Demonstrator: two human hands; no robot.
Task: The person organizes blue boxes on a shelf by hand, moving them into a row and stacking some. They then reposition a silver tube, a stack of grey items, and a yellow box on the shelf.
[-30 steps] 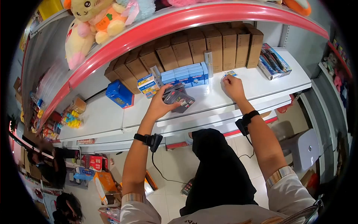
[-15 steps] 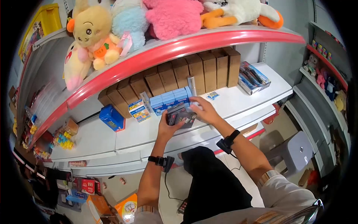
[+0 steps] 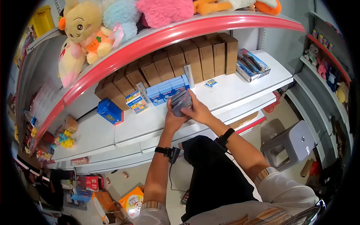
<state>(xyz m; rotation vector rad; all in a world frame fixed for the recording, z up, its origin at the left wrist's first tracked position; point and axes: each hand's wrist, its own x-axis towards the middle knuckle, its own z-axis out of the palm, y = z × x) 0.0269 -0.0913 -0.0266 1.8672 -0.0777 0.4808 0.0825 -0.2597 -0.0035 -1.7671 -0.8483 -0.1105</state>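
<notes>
A stack of small dark grey packs [image 3: 181,102] is held above the shelf's front edge; their exact kind is too small to tell. My left hand [image 3: 174,119] wraps round the left side of the stack. On the right side, my right hand [image 3: 198,110] grips it with the thumb across the near face. Just behind the packs stands a row of light-blue boxes [image 3: 165,89] between two silvery upright pieces. Left of them are a white-and-yellow box [image 3: 136,102] and a dark-blue box [image 3: 110,111]. Small blue cards [image 3: 210,83] lie flat to the right.
Tall brown cartons [image 3: 175,60] line the back of the white shelf [image 3: 240,88]. A blue boxed set [image 3: 253,65] lies at the right. Overhead, a red-edged shelf [image 3: 157,35] carries plush toys. A grey stool [image 3: 290,144] stands on the floor, right.
My right hand has moved left and closed onto the dark packs, which are now tilted and held by both hands. The view has shifted slightly, with the shelf appearing higher.
</notes>
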